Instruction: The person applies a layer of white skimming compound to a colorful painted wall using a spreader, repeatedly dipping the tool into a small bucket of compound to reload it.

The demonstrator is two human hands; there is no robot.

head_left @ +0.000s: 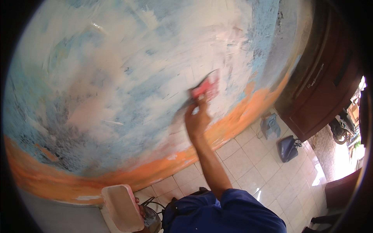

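Observation:
My right hand grips a red flat putty scraper, slightly smeared by motion. Its dark edge lies at or close against the wall, which is patchy white and blue with an orange band along its foot. At the lower left, my left hand shows only a few fingers at the side of a pale pinkish rectangular tub. The fingers hold the tub by its right side. A greyish-beige surface fills its inside; whether that is putty or the bare bottom, I cannot tell.
Pale floor tiles run along the wall's foot. On them stand a light blue plastic bag and a dark blue handbag. A brown wooden door stands at right, beside a bright doorway with a wheeled vehicle outside.

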